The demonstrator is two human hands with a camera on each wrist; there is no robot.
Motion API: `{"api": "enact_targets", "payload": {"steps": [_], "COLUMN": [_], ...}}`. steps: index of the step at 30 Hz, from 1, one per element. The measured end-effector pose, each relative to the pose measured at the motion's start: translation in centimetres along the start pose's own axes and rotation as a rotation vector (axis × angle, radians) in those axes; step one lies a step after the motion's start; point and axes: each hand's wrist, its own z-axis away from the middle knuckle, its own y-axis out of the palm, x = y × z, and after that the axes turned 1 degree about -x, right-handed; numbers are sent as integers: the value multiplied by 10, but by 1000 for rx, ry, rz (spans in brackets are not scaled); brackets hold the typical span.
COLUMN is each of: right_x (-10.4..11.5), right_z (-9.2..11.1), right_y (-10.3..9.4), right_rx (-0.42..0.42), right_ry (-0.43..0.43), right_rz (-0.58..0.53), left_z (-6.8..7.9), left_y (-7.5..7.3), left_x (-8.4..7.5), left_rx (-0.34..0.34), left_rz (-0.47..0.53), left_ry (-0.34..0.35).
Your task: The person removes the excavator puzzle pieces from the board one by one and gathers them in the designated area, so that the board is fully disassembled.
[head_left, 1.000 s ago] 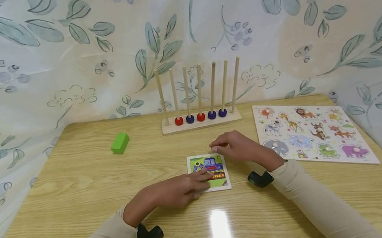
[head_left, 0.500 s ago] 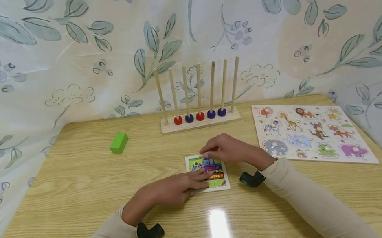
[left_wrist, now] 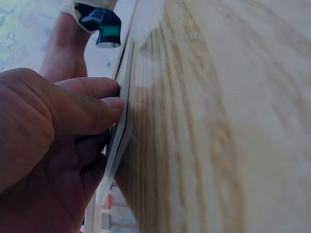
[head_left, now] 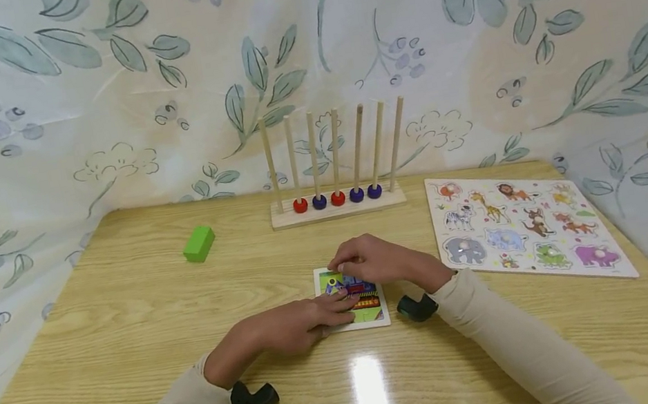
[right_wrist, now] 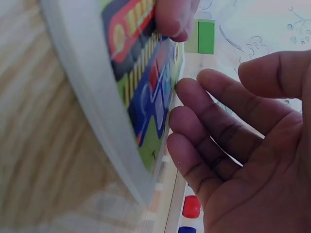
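Note:
A small square jigsaw puzzle (head_left: 369,303) in a white frame, picturing a blue vehicle with tracks, lies on the table in the head view. My left hand (head_left: 301,325) rests on its lower left with fingers stretched over the picture. In the left wrist view, the left thumb (left_wrist: 92,114) lies by the frame's edge. My right hand (head_left: 379,260) is at the puzzle's far edge, its fingertips over the upper part. From the right wrist view, the right fingers (right_wrist: 221,131) are gently bent near the picture (right_wrist: 146,92), with nothing seen between them and the thumb.
Behind the puzzle stands a wooden peg rack (head_left: 337,208) with red and blue beads. A green block (head_left: 199,244) lies at the back left. On the right is a white animal peg board (head_left: 523,228). Patterned cloth (head_left: 158,101) hangs behind the wooden table (head_left: 127,315).
My right hand has moved left along the puzzle's far edge, from its upper right corner to over the upper part. The left hand has stayed nearly still on the puzzle.

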Motion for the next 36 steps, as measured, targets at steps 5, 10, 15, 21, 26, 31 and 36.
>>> {"api": "enact_targets", "payload": {"steps": [5, 10, 15, 21, 26, 31, 36], "right_x": [5, 9, 13, 13, 12, 15, 14], "right_z": [-5, -11, -14, -19, -21, -23, -22], "right_y": [2, 2, 1, 4, 7, 7, 7], "right_rx": [12, 36, 62, 66, 55, 57, 46], "right_ry": [-1, -22, -11, -5, -16, -21, -25], "right_rz": [18, 41, 63, 115, 156, 176, 199], "left_z": [0, 1, 0, 0, 1, 1, 0], "left_y": [0, 0, 0, -1, -1, -1, 1], "left_x": [1, 2, 2, 1, 2, 4, 5], "left_rx": [-5, -7, -9, -6, -13, -18, -22], "left_rz": [-3, -7, -6, 9, 36, 53, 52], "left_ry": [29, 38, 33, 13, 21, 30, 33]}}
